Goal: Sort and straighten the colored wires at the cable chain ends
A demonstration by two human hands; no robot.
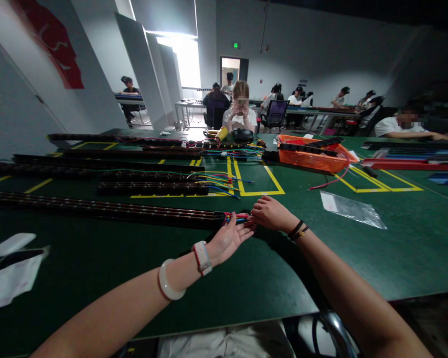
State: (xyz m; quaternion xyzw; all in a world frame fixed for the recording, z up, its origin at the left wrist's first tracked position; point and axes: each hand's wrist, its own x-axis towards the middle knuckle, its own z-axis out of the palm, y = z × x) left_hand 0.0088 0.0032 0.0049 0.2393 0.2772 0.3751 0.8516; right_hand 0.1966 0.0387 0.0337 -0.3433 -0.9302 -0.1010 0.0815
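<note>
A long black strip assembly [134, 211] with copper-coloured lines lies along the near part of the green table. Red, blue and yellow wires [241, 217] come out of its right end. Beneath these wires my left hand [227, 242] is turned palm up, fingers stretched out and thumb raised beside them. At the wires' ends, my right hand [272, 214] has its fingers closed in a pinch, knuckles up; the fingertips are partly hidden. Just beyond the hands, another black strip [153, 187] lies with loose coloured wires [224, 186] at its right end.
An orange basket [313, 160] holding black parts stands at the back right. A clear plastic bag [353, 210] lies to the right, and white packaging [13, 278] at the left edge. More strips [108, 166] cover the far left. A person [241, 112] sits opposite.
</note>
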